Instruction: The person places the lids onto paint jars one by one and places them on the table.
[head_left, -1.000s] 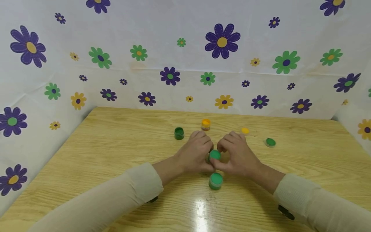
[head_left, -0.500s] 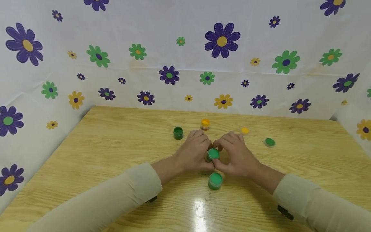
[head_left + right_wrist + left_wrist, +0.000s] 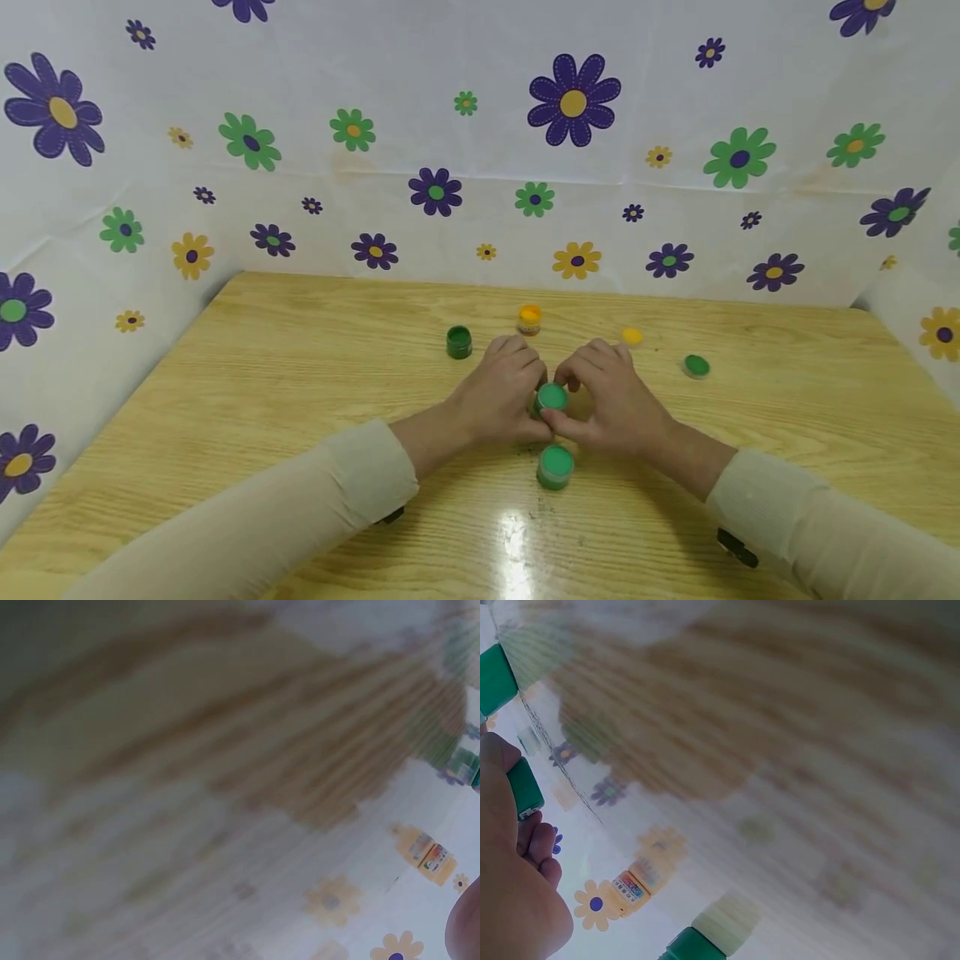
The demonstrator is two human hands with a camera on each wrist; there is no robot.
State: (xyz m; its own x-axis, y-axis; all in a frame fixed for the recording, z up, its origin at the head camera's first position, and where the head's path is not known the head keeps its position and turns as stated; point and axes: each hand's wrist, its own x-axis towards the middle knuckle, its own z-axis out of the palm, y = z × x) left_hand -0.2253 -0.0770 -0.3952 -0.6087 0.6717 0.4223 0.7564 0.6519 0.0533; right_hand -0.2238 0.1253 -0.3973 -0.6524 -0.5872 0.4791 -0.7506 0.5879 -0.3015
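My left hand (image 3: pixel 501 396) grips a small green paint jar (image 3: pixel 552 397) from the left, near the middle of the table; the left wrist view shows this jar (image 3: pixel 526 789) between thumb and fingers. My right hand (image 3: pixel 611 400) reaches in from the right. Its thumb lies on the near rim of the jar's top and its curled fingers are at the far side, so it pinches the top. Just in front stands a second green paint jar (image 3: pixel 555 467), upright and touched by neither hand. In the right wrist view only a sliver of hand (image 3: pixel 466 922) shows.
Behind the hands stand an open dark green paint jar (image 3: pixel 459 342) and an open yellow paint jar (image 3: pixel 529 320). A yellow lid (image 3: pixel 632 335) and a dark green lid (image 3: pixel 697 366) lie at the back right. Flowered cloth (image 3: pixel 480 150) rises behind the wooden table (image 3: pixel 315 350).
Both hands stay around the same green jar. The right fingers and thumb shift slightly about its top. The whole scene drifts a little left and up as the head view moves.
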